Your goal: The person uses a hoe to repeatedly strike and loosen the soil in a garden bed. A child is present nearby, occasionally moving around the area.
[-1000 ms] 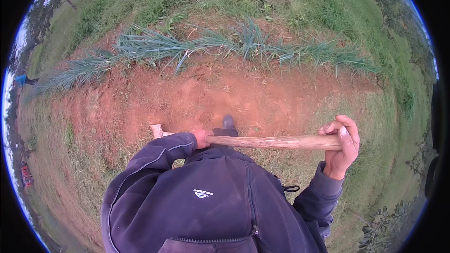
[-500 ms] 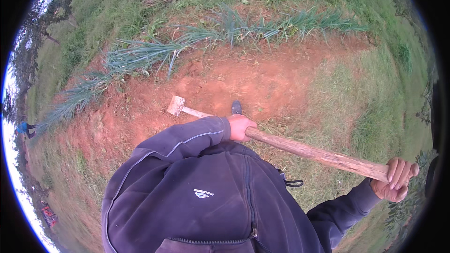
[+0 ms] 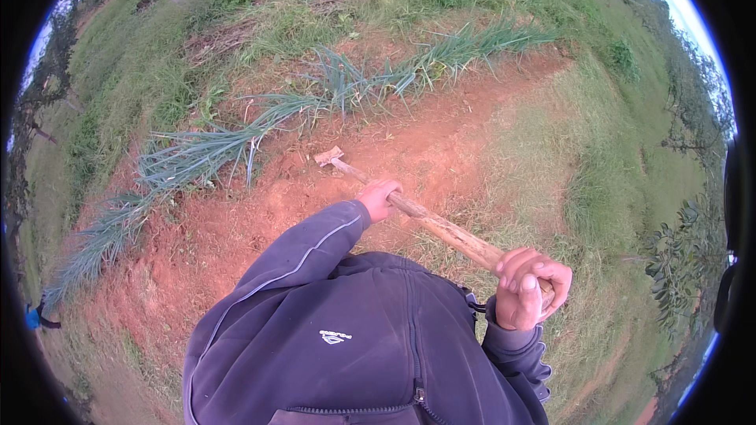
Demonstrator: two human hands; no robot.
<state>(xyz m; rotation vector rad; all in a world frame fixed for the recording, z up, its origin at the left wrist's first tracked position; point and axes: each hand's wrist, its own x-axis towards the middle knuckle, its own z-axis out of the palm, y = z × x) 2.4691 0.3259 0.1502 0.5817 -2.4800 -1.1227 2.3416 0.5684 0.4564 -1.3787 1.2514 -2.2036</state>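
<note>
A long-handled hoe (image 3: 447, 230) slants across the front of my body, from the upper left down to the right. My left hand (image 3: 379, 200) is closed round the wooden handle, nearer the blade end. Round the butt end, beside my right hip, my right hand (image 3: 532, 287) is closed as well. The soil-coloured blade (image 3: 327, 156) is over the bare red earth, just short of a row of onion-like plants (image 3: 206, 153). Whether the blade touches the ground I cannot tell.
Red soil (image 3: 425, 142) lies between me and the curved row of plants. Beyond it are grass and a heap of dry stalks (image 3: 222, 38). A leafy bush (image 3: 683, 264) stands at the right. Someone in blue (image 3: 33, 317) is at the far left edge.
The hoe has swung forward and away from me, its blade now closer to the plants. My right hand has come in from the far right toward my body; my left has reached forward.
</note>
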